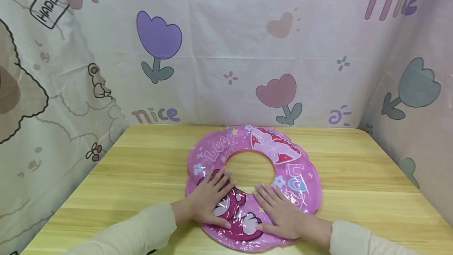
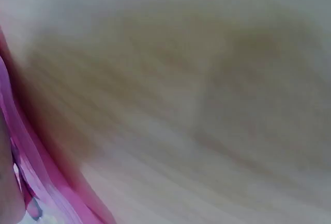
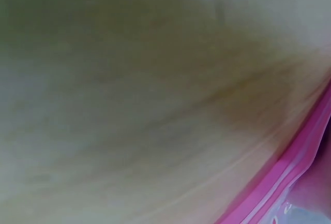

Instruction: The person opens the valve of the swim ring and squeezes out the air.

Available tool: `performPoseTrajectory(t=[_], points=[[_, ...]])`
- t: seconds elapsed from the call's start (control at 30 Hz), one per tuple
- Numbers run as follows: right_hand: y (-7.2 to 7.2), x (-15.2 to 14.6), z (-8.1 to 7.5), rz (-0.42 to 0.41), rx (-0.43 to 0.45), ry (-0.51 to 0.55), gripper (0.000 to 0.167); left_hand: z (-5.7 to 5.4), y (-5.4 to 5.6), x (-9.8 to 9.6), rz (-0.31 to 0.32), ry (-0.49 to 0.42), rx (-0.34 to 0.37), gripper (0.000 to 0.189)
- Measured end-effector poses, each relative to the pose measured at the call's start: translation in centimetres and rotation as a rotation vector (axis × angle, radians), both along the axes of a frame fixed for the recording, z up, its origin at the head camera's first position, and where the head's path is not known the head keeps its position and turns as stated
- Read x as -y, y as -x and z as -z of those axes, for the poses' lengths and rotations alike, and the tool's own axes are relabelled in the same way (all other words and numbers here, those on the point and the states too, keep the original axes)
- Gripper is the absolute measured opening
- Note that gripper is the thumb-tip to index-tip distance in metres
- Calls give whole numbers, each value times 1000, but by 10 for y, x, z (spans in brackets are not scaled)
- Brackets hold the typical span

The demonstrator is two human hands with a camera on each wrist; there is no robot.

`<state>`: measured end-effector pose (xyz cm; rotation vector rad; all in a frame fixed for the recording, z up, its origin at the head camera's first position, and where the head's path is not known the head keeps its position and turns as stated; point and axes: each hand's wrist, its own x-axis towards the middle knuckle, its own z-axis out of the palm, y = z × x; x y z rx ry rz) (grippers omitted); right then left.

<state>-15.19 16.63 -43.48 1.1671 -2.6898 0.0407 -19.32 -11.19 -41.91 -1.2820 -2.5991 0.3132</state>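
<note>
A pink inflatable swim ring [image 1: 311,186] with a printed bear, a bow and lettering lies flat on the wooden table. My left hand [image 1: 211,199] rests on its near left part, fingers spread over the bear print. On the near right part my right hand [image 1: 283,213] lies palm down, its fingers straight and pointing toward the hole. Both palms are hidden. In the left wrist view only the pink edge of the ring [image 2: 49,175] shows at the lower left. The right wrist view has the ring's edge [image 3: 282,177] at the lower right.
The light wooden table [image 1: 124,180] has a rounded far edge. Behind it hangs a pale printed cloth [image 1: 219,30] with tulips and words. Similar cloth closes off the left and right sides. A small dark thing shows beneath the left sleeve [image 1: 141,227].
</note>
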Motion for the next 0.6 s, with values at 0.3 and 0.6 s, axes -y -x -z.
performPoseTrajectory(t=[0.3,0.6], points=[[-1,1,-2,-11,-19,-10,76,7,6,3,-41,20,184,106],[-1,1,-4,-2,8,-6,76,5,13,7,-46,-120,427,91]])
